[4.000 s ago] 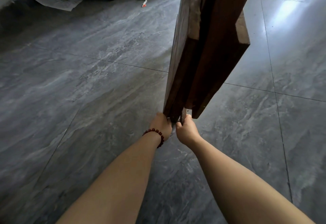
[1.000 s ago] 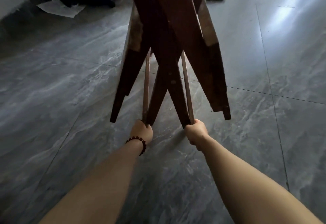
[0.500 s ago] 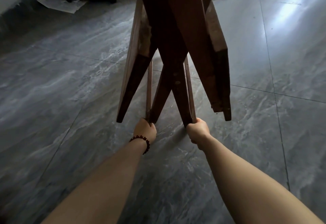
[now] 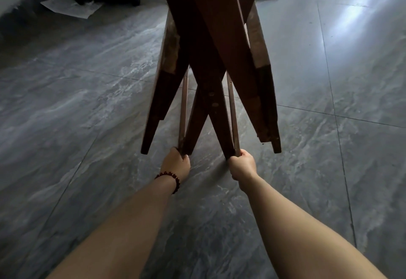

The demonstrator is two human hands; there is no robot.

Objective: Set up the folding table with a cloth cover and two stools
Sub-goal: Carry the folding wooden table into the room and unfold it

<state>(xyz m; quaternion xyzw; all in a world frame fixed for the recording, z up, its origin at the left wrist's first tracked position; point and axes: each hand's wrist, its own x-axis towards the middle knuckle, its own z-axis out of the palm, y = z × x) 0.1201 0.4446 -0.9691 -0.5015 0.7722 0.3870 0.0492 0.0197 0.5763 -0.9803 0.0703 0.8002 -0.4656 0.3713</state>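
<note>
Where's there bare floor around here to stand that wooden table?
Bare tile lies left of the folding table, before the paper sheet, and right of it toward the bright glare. Crowded: between the crossed legs, where left hand and right hand grip.

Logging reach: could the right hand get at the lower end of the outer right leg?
Probably yes. The right hand grips a thin slat; the outer right leg ends close to its right, nothing between them. It would have to let go first.
</note>
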